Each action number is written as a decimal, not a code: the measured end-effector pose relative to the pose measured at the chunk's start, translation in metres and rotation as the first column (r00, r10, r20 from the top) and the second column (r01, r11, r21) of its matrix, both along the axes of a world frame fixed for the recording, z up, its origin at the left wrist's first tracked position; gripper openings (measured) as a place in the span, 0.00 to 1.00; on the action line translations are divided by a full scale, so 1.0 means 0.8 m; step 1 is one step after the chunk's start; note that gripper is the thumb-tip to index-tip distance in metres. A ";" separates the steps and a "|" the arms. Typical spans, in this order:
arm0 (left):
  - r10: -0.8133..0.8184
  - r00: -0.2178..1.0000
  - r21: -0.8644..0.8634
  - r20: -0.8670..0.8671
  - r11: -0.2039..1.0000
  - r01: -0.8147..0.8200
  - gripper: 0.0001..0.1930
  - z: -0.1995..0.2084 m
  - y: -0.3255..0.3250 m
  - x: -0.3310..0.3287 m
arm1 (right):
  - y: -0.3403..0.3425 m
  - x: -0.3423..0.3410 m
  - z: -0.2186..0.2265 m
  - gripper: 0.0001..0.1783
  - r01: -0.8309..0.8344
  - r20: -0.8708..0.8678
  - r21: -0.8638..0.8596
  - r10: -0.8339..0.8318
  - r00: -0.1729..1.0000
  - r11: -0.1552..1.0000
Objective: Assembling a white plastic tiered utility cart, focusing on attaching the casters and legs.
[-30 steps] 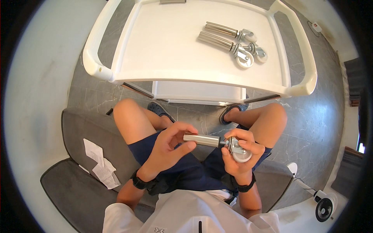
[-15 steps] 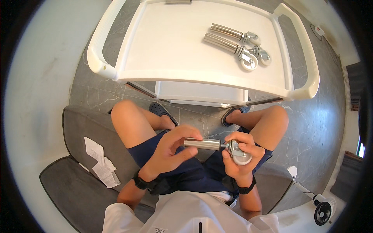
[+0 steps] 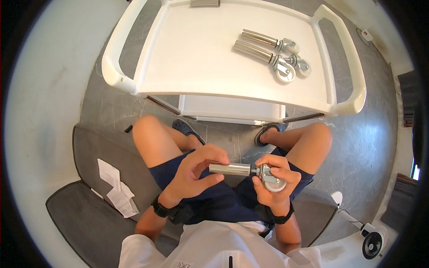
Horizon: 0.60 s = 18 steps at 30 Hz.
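Observation:
Above my lap, a short silver metal tube (image 3: 233,169) lies nearly level, with a caster (image 3: 275,184) at its right end. My left hand (image 3: 187,174) pinches the tube near its left end, thumb below and fingertips above. Curled around the white-wheeled caster is my right hand (image 3: 270,197), its fingers over the metal fork. A bit of the caster's stem shows between tube and fork; how far it goes into the tube is hidden.
Ahead stands a white trolley (image 3: 192,58). On its top lie a longer tube with a caster (image 3: 252,50), another such tube (image 3: 259,38), a further caster (image 3: 304,67) and a tube (image 3: 205,2) at the far edge. Papers (image 3: 117,190) rest on the grey sofa (image 3: 85,214).
Both hands have shifted slightly left and toward me with the tube and caster between them. My grip looks much the same. The parts on the trolley lie as before.

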State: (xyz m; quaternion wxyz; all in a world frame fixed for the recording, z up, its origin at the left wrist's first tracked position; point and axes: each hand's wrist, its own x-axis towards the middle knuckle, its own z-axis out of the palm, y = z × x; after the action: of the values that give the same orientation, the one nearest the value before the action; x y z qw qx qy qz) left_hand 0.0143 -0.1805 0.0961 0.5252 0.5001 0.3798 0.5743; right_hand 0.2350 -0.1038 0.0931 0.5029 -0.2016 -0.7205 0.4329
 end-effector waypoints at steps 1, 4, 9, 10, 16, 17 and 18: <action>-0.001 1.000 0.006 -0.002 1.000 0.001 0.16 0.002 0.000 -0.002 | 0.002 -0.001 0.001 0.35 0.001 -0.002 0.006 -0.001 1.000 1.000; -0.097 0.956 -0.273 0.277 0.946 0.175 0.18 0.003 -0.008 -0.003 | 0.003 0.002 0.003 0.35 -0.016 0.055 0.054 0.013 0.998 0.998; -0.016 0.965 -0.269 0.261 0.959 0.089 0.18 0.012 -0.005 0.001 | 0.003 0.001 0.003 0.36 0.012 0.043 0.038 -0.014 0.999 0.999; -0.017 0.965 -0.274 0.263 0.958 0.091 0.18 0.008 -0.005 0.001 | 0.003 0.001 0.004 0.36 0.014 0.045 0.033 -0.015 0.999 0.999; -0.019 0.998 -0.161 0.068 0.987 0.030 0.19 0.004 -0.001 0.000 | 0.007 -0.002 0.005 0.37 0.006 0.054 0.077 -0.010 0.998 0.997; 0.033 0.994 -0.225 0.109 0.974 -0.007 0.19 0.005 -0.003 0.006 | 0.005 -0.002 0.004 0.37 0.007 0.054 0.076 -0.011 0.998 0.997; 0.087 0.986 -0.289 0.146 0.957 -0.041 0.20 0.007 -0.005 0.009 | 0.003 -0.002 0.002 0.37 0.012 0.036 0.052 -0.014 0.999 0.999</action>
State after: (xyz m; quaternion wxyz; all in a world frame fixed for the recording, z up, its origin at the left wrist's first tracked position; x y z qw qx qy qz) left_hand 0.0217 -0.1841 0.1016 0.6010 0.3600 0.4319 0.5680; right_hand 0.2332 -0.1017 0.0951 0.4975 -0.2008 -0.7391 0.4072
